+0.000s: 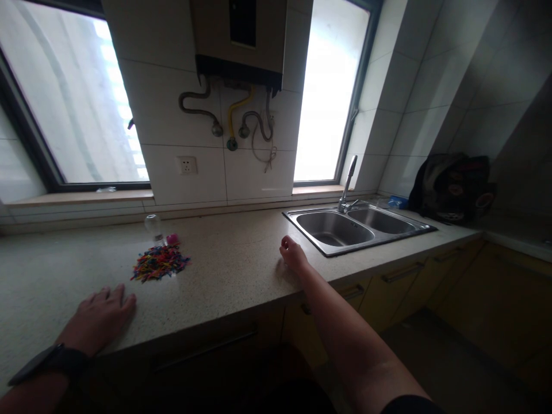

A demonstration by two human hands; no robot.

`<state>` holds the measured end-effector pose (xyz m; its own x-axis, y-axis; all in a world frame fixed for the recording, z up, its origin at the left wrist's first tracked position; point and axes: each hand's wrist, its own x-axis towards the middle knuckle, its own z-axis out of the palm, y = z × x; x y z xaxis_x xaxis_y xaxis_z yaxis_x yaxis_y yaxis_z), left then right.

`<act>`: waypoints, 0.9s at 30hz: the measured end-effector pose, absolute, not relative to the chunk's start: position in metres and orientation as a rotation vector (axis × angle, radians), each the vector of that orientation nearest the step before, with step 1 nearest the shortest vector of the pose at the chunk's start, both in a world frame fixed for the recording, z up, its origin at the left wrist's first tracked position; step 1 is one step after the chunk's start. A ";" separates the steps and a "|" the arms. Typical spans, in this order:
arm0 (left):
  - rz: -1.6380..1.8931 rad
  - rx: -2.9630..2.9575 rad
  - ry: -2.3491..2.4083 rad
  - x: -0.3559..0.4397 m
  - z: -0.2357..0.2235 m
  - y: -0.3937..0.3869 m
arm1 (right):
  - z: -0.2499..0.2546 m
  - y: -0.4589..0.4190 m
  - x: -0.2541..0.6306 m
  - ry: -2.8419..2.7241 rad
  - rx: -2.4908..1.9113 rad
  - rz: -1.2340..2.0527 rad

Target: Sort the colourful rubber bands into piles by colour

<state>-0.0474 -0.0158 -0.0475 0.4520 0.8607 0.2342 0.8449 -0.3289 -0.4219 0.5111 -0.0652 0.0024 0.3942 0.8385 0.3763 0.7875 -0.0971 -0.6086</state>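
left hand [101,316] rests flat on the pale counter [233,259], fingers slightly spread. just beyond lies a pile of colourful small pieces [159,263], near a clear bottle [152,227] and pink cap [172,238]. right hand [293,253], fingers curled narrow, contents unclear, is near the sink [340,233].

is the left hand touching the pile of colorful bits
Apart. The head view shows bare countertop between the fingertips of the left hand and the pile of colorful bits.
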 end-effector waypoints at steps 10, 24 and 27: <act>0.010 -2.237 -1.433 -0.047 -0.046 -0.017 | -0.002 -0.062 0.515 -1.371 -1.913 0.091; 0.016 -2.246 -1.419 -0.048 -0.048 -0.015 | -0.002 -0.061 0.515 -1.356 -1.922 0.079; 0.021 -2.248 -1.429 -0.048 -0.047 -0.016 | -0.002 -0.062 0.514 -1.357 -1.926 0.079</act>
